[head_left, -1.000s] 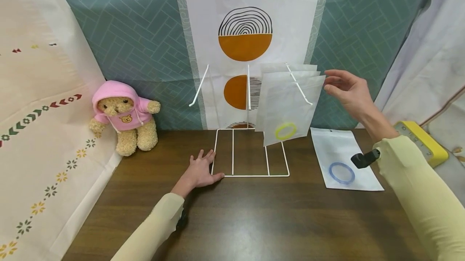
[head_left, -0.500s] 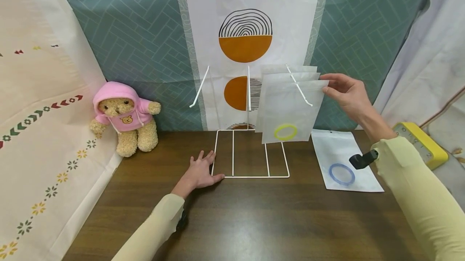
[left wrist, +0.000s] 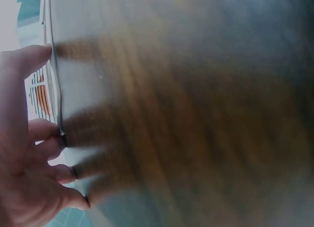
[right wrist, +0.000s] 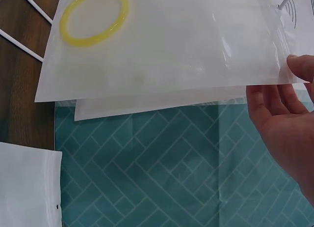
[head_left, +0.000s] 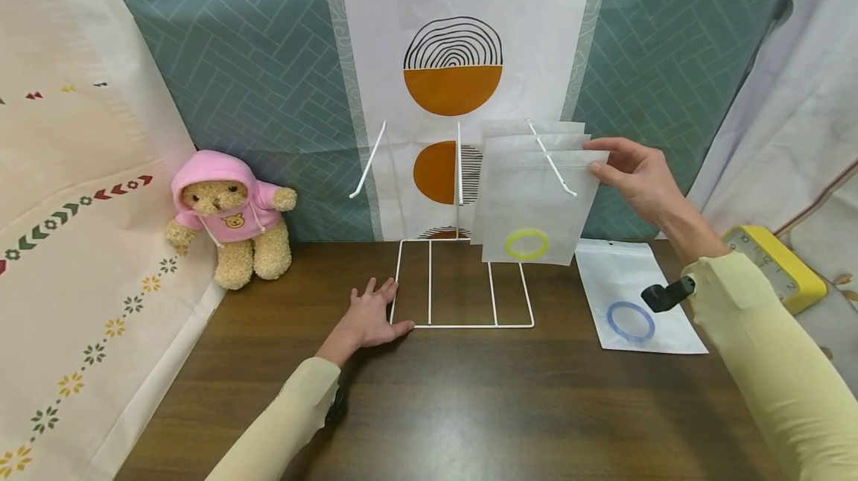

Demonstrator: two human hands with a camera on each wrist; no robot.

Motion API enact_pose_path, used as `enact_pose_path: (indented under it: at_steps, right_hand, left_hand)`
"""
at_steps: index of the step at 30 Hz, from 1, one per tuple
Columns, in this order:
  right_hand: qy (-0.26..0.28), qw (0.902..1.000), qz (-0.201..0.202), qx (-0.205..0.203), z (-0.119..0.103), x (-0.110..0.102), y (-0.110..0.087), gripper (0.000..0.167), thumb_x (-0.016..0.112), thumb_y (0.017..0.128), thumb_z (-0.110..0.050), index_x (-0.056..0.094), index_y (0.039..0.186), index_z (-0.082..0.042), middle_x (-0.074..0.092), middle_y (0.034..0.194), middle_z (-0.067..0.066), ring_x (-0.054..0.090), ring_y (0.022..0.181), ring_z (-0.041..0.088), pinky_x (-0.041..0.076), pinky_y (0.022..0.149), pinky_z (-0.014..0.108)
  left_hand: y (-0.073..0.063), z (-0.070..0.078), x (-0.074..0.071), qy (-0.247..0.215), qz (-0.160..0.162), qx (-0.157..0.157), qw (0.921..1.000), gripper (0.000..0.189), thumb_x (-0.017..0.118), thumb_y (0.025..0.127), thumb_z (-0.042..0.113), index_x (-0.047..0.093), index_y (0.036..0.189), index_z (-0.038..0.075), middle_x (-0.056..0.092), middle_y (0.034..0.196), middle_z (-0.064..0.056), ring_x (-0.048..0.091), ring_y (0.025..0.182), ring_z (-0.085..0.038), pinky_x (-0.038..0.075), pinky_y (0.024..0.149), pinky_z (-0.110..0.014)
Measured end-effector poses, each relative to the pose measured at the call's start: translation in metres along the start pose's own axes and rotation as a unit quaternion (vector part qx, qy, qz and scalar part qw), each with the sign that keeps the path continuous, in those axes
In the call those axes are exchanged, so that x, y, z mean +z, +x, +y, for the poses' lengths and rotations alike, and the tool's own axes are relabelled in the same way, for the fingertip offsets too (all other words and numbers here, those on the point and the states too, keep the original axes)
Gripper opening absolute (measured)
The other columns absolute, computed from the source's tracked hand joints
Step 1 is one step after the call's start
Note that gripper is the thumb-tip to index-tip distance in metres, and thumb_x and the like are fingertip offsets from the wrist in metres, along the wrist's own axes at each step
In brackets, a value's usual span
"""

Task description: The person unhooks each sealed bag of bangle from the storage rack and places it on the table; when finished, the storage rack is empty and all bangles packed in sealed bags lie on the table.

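Observation:
My right hand (head_left: 640,177) pinches the upper right edge of a frosted zip bag (head_left: 516,205) with a yellow ring (head_left: 526,244) in it. The bag hangs from the right prong (head_left: 555,168) of a white wire display rack (head_left: 469,326). Behind it, more frosted bags hang on the same prong. In the right wrist view the thumb lies on the bag's front, the other fingers behind its edge. My left hand (head_left: 367,315) rests with spread fingers on the table, touching the front left corner of the rack's base. Its fingertips (left wrist: 81,205) also show in the left wrist view.
Another zip bag (head_left: 606,265) with a blue ring (head_left: 631,320) lies flat on the wooden table (head_left: 462,406) to the right. A yellow clock (head_left: 780,265) stands beyond it. At the left sits a teddy bear (head_left: 231,217) in a pink hoodie. The left (head_left: 367,161) and middle prongs (head_left: 459,164) stick forward.
My right hand has come a little lower and leftward and now pinches the front bag's edge. That bag has swung straighter and shifted slightly. My left hand stays in place.

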State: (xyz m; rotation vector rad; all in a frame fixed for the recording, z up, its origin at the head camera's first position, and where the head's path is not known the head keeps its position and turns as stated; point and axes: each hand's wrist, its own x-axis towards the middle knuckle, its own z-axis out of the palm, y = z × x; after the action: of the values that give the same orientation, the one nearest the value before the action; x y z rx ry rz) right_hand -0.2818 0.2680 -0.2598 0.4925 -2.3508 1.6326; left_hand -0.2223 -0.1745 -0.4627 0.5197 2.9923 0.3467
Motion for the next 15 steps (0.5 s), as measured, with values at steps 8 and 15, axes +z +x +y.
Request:
enact_pose_path:
  at_steps: [8,15]
  right_hand:
    - [-0.017,0.9998,-0.001,0.007,-0.0013,0.0013,-0.0002,0.036,0.068,0.096,-0.012,0.067,0.132,-0.012,0.065,0.104,-0.008,0.061,0.094,0.012,0.051,0.078,0.017]
    - [-0.016,0.9998,-0.007,0.012,-0.0046,0.0031,-0.0002,0.036,0.069,0.096,-0.013,0.067,0.131,-0.013,0.064,0.109,-0.008,0.061,0.094,0.012,0.051,0.079,0.017]
  left_hand:
    - [-0.0005,0.0010,-0.0016,-0.001,0.000,0.000,1.0000,0.092,0.063,0.087,0.060,0.040,0.151,-0.003,0.037,0.156,-0.017,0.026,0.143,-0.048,0.023,0.105,-0.073]
    - [-0.0003,0.0011,-0.0019,-0.003,0.000,0.000,1.0000,0.092,0.063,0.087,0.059,0.039,0.151,-0.002,0.036,0.157,-0.018,0.026,0.144,-0.047,0.023,0.104,-0.073]
